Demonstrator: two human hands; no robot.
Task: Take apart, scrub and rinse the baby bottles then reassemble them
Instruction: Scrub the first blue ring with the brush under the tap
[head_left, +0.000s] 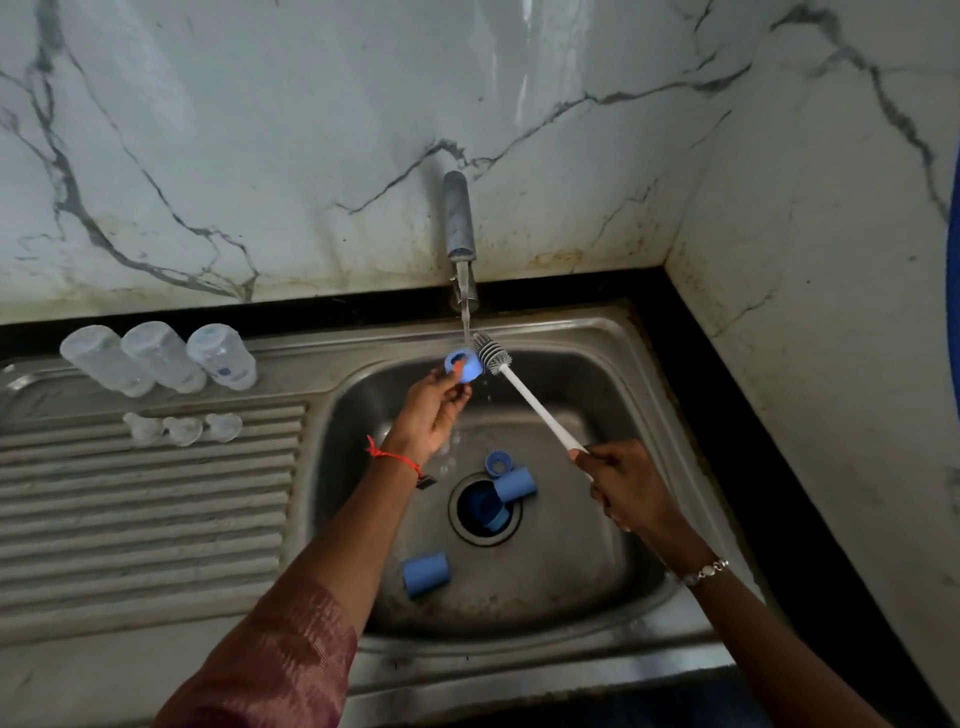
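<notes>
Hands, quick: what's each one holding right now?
Left hand: closed on a blue bottle ring, held under the tap stream.
Right hand: closed on the handle of the bottle brush, bristles beside the ring.

- Overall exposure: dim, with a cool grey-blue cast.
- Brightest zone: the white veined marble wall (260, 156), lit from above; a soft vertical glare streak shows at top centre.
- Darkest zones: the stainless steel sink basin (571, 571) and the lower right corner, both in deep shadow.
- Highlights: faint sheen on the ribbed steel draining board (145, 519) and the sink's front rim.
- Distortion: wide-angle lens; straight edges bow toward the frame borders.
- Sharpness: soft throughout; the three clear plastic bottles (161, 358) appear hazy, fine detail smeared.
</notes>
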